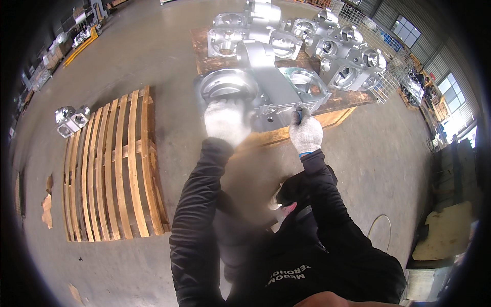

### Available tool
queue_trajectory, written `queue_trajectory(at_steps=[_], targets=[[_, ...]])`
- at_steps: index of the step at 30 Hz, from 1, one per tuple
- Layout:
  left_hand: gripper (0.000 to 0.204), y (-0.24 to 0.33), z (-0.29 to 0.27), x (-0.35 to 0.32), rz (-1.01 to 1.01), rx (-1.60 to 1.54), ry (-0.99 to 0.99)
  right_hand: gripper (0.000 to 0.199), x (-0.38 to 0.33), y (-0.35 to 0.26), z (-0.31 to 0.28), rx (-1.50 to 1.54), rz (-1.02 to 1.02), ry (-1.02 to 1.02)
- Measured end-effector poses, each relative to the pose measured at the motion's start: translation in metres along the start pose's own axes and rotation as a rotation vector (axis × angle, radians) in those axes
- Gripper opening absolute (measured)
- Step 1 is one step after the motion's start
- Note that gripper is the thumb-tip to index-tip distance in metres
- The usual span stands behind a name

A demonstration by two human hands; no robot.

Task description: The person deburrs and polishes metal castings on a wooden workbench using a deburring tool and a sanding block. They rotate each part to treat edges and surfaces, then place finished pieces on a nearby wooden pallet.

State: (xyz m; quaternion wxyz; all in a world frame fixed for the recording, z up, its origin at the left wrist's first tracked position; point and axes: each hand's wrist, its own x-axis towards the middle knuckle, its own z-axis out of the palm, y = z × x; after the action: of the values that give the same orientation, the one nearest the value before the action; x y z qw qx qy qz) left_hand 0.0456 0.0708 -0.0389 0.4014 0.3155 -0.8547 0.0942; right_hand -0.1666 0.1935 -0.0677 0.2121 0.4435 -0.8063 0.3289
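Person is bent over a big silver metal casting [266, 82], both hands on it. It sits at the near edge of the loaded pallet [337, 115], partly overhanging the front, with more castings [327, 48] of the same kind stacked behind it.

Left hand [225, 120]: white knit glove, closed around the underside of the round flanged end of the casting. Fingers are hidden under the rim, so I can't tell how deep the grip goes.

Right hand [306, 134]: same glove, fingers curled up over the lower edge of the square machined face, pinching the rim. Looks like a firm grip, thumb side not visible.

Handling, my read:
- Heavy. Thick-walled, bulky, two-hand job at least.
- Fully rigid, no give. It won't flex, but a dropped corner could ding a machined face.
- Bare bright metal, probably smooth and maybe oily; knit gloves help, though grip on flat faces looks marginal.
- Edges of the bores and flange likely sharp.
- Best holds: under the round flange on one side, under the square housing rim on the other, which is roughly where the hands are. Weight seems off-centre toward the round end.

Empty wooden pallet [115, 169] lies on the concrete floor [153, 51] to the person's left, with one small casting [71, 120] beside its far corner.
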Motion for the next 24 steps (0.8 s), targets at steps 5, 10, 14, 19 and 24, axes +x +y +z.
queue_trajectory(at_steps=[5,10,14,19,24], targets=[[0.029,0.002,-0.003,0.001,-0.042,0.021,-0.041,0.027,-0.01,-0.019,0.002,-0.18,-0.066,-0.046],[0.031,0.003,-0.003,0.001,-0.075,-0.018,-0.089,0.026,-0.019,-0.056,-0.004,-0.008,-0.206,0.021],[0.033,0.003,-0.004,0.0,-0.063,0.045,-0.123,0.028,-0.02,-0.076,-0.011,0.085,-0.193,-0.045],[0.034,-0.001,-0.005,0.001,-0.027,0.003,-0.119,0.033,0.002,-0.058,-0.017,1.05,0.393,-0.499],[0.03,0.002,-0.007,0.0,-0.06,0.016,-0.131,0.05,0.06,-0.069,-0.01,0.635,-0.04,-0.217]])
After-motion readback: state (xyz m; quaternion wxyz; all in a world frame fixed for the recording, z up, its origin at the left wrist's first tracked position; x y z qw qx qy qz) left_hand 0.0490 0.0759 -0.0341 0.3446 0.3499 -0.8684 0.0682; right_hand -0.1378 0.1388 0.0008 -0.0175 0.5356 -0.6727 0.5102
